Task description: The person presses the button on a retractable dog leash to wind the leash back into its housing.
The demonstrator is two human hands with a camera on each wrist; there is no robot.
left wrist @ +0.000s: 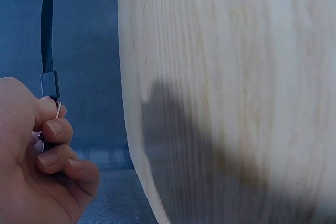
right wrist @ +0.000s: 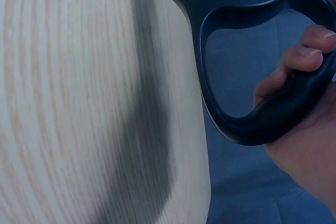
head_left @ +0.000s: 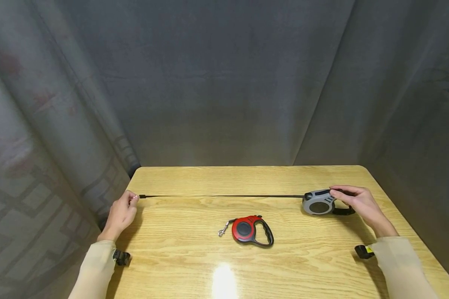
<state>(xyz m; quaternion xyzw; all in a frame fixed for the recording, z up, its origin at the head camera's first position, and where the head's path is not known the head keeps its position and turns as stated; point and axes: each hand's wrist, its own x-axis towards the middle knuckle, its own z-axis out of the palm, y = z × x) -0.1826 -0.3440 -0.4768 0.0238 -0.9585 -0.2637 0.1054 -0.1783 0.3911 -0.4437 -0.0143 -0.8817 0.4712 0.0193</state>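
Observation:
A grey retractable dog leash [head_left: 319,202] with a black handle [right wrist: 283,108] is held up in my right hand [head_left: 363,206], whose fingers wrap the handle's top bar. From its casing a black strap [head_left: 228,196] runs taut leftward across the view to my left hand [head_left: 120,214]. In the left wrist view, the left fingers [left wrist: 58,129] curl around the metal clip at the strap's end, just below a black end piece [left wrist: 50,85]; most of the clip is hidden in the hand. Both hands are above the table.
Lying on the wooden table [head_left: 172,257] between the hands is a red and black retractable leash [head_left: 244,229], its silver clip [head_left: 223,229] pointing left. Grey curtains [head_left: 224,83] hang behind the table and along both sides.

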